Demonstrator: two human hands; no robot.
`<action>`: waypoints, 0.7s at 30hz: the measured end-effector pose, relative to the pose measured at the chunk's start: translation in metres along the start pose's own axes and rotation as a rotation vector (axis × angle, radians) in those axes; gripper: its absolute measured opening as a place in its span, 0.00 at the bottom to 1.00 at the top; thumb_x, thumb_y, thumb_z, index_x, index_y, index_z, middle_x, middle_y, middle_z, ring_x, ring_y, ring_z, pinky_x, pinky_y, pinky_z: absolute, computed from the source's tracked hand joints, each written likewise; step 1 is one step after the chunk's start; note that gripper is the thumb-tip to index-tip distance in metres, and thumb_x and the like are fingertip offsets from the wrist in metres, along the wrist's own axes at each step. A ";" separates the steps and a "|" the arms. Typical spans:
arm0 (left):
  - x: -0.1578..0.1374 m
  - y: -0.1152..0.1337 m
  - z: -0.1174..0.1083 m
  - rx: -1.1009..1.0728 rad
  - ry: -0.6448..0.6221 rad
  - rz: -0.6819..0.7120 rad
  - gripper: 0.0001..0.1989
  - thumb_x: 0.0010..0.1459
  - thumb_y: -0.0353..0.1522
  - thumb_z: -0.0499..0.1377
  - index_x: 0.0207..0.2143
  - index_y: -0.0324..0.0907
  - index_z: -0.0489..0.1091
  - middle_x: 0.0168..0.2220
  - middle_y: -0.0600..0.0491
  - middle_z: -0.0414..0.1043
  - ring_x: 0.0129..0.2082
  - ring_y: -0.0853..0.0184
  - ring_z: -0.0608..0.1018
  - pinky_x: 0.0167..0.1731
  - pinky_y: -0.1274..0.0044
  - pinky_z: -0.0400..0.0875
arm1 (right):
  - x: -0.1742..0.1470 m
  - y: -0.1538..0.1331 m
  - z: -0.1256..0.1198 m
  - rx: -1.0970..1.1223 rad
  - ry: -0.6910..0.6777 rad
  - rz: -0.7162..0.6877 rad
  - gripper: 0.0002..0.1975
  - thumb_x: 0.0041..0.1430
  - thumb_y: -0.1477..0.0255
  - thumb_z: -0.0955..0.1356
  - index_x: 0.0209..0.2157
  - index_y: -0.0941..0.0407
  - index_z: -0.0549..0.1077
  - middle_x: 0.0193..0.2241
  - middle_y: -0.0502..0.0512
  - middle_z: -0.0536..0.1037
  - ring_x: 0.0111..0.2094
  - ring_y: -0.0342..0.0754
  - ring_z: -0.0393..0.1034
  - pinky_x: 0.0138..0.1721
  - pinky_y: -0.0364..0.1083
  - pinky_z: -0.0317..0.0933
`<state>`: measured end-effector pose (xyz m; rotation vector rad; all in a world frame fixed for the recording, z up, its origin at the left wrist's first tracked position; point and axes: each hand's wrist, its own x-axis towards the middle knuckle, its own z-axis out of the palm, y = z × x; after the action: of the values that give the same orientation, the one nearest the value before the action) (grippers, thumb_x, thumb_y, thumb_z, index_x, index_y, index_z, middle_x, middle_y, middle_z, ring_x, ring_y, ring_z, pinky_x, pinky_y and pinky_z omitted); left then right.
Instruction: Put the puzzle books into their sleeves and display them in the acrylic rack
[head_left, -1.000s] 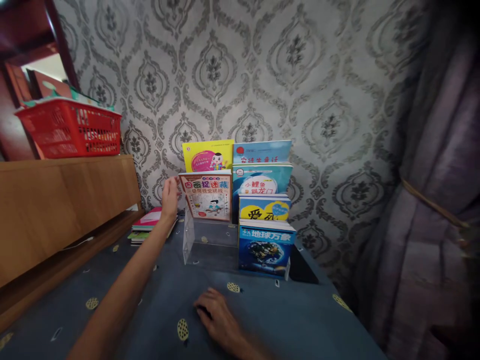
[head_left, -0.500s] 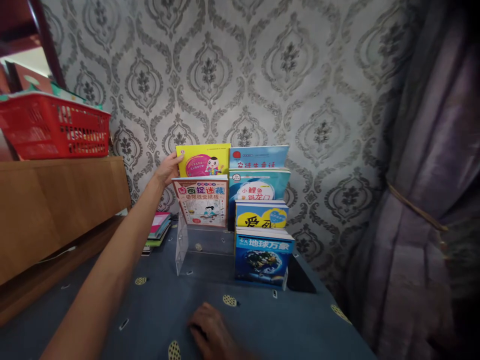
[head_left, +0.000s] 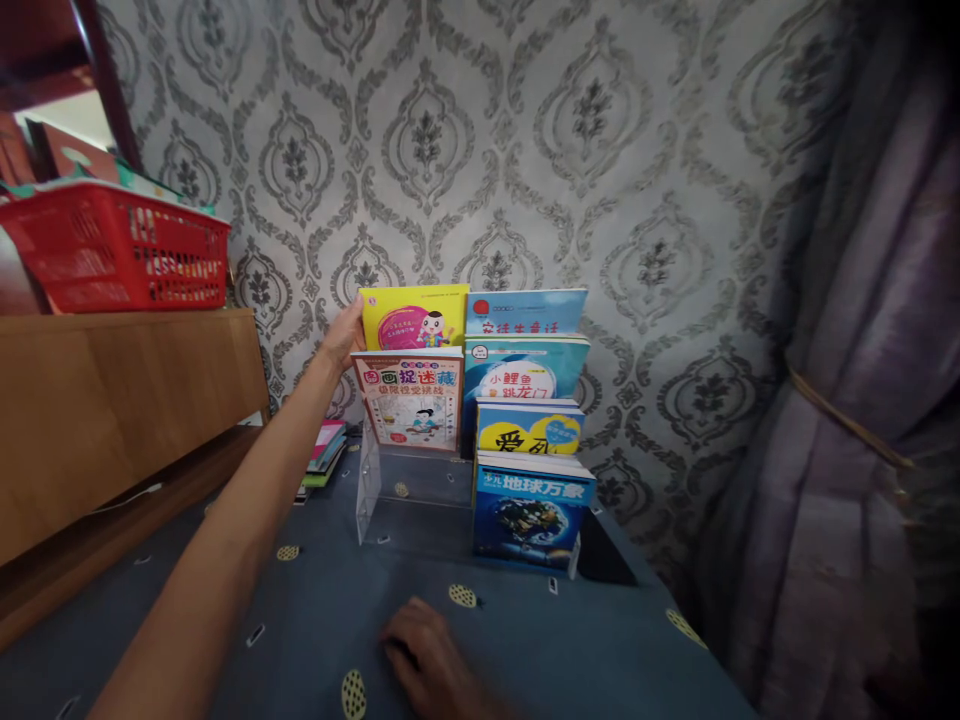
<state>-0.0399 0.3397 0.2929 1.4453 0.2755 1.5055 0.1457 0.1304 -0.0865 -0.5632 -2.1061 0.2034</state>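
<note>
My left hand (head_left: 346,328) is at the left edge of an upright yellow book (head_left: 412,300) with a pink oval and a cartoon child. Its fingers hold that edge, partly hidden by the book. Just in front stands a picture book (head_left: 412,405) with a brown-red border. Both are in the left column of a clear tiered rack (head_left: 367,495). On the dark cloth in front, my right hand (head_left: 427,650) rests loosely curled, its thumb apart from the fingers, holding nothing visible. The right column has a light blue book (head_left: 525,310), a teal book (head_left: 525,375), yellow-blue books (head_left: 529,430) and blue earth books (head_left: 532,515).
A small stack of books (head_left: 324,455) lies left of the rack, beside a wooden cabinet (head_left: 127,410). On the cabinet sits a red basket (head_left: 112,245). A patterned wall (head_left: 517,150) rises behind, and a tied curtain (head_left: 832,500) hangs at the right.
My left thumb has slid off the front of the yellow book to its left edge. The whole view has shifted slightly; my right hand stays on the cloth.
</note>
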 end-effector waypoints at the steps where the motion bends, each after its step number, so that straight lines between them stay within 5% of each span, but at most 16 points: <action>1: 0.000 0.000 0.001 -0.005 0.004 -0.015 0.25 0.69 0.48 0.55 0.57 0.39 0.69 0.48 0.42 0.81 0.50 0.54 0.83 0.52 0.60 0.78 | 0.000 0.002 0.002 0.007 -0.022 0.022 0.13 0.64 0.79 0.66 0.48 0.52 0.73 0.40 0.54 0.82 0.44 0.48 0.77 0.57 0.50 0.67; 7: 0.002 -0.003 -0.001 0.002 0.057 0.023 0.26 0.69 0.49 0.55 0.60 0.41 0.67 0.50 0.43 0.81 0.49 0.55 0.83 0.52 0.61 0.79 | -0.002 0.005 0.006 0.022 -0.060 0.084 0.11 0.64 0.78 0.67 0.46 0.52 0.74 0.39 0.53 0.81 0.43 0.48 0.76 0.58 0.51 0.67; 13: 0.000 -0.006 -0.003 0.058 0.054 0.172 0.23 0.69 0.33 0.57 0.64 0.47 0.61 0.57 0.47 0.76 0.55 0.57 0.80 0.56 0.64 0.76 | 0.005 -0.010 -0.005 0.029 -0.075 0.123 0.11 0.63 0.80 0.67 0.46 0.54 0.75 0.40 0.55 0.82 0.45 0.48 0.76 0.61 0.51 0.63; 21: -0.015 -0.007 -0.026 0.141 0.145 0.085 0.19 0.66 0.37 0.61 0.58 0.47 0.68 0.53 0.47 0.77 0.54 0.53 0.79 0.52 0.62 0.77 | 0.021 -0.023 -0.016 0.067 -0.169 0.200 0.10 0.64 0.80 0.66 0.41 0.55 0.77 0.37 0.55 0.82 0.43 0.49 0.77 0.54 0.52 0.67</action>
<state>-0.0622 0.3435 0.2718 1.4754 0.4197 1.6912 0.1418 0.1186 -0.0532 -0.7388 -2.1955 0.4476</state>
